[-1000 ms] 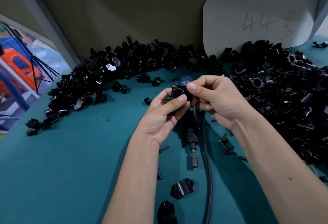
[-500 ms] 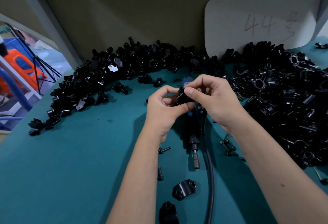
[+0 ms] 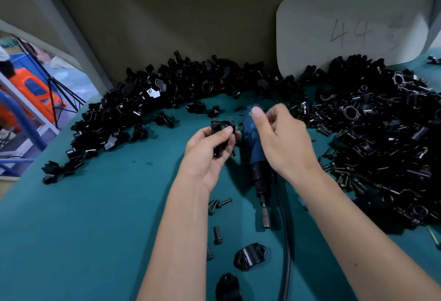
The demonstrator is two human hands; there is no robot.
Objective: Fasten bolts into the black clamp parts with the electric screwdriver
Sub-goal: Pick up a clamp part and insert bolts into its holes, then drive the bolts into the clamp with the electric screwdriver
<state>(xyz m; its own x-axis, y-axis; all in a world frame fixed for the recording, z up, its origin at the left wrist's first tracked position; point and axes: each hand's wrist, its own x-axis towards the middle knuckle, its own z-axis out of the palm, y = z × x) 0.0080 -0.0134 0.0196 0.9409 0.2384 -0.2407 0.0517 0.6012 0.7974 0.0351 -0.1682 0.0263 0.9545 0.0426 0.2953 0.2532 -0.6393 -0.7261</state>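
My left hand [image 3: 210, 150] holds a black clamp part [image 3: 220, 127] above the teal table, thumb pressed on its ring. To the right, my right hand [image 3: 284, 143] hovers apart from the clamp with its fingers curled; whether it pinches anything I cannot tell. Under it the blue electric screwdriver [image 3: 254, 148] lies on the table, bit [image 3: 265, 217] pointing toward me and black cable [image 3: 286, 241] running down. Loose bolts [image 3: 216, 204] lie beside my left forearm. Two clamp halves [image 3: 249, 259] rest near the bottom edge.
Black clamp parts are heaped in a curve along the back wall [image 3: 148, 107] and in a large pile at the right [image 3: 386, 143], with bolts mixed in. A white board marked "44" [image 3: 353, 23] leans on the wall. The table edge falls away at the left [image 3: 14, 181].
My hands have come apart. The right hand let go of the clamp and drew back to the right over the screwdriver, while the left hand keeps the clamp and shifted left.
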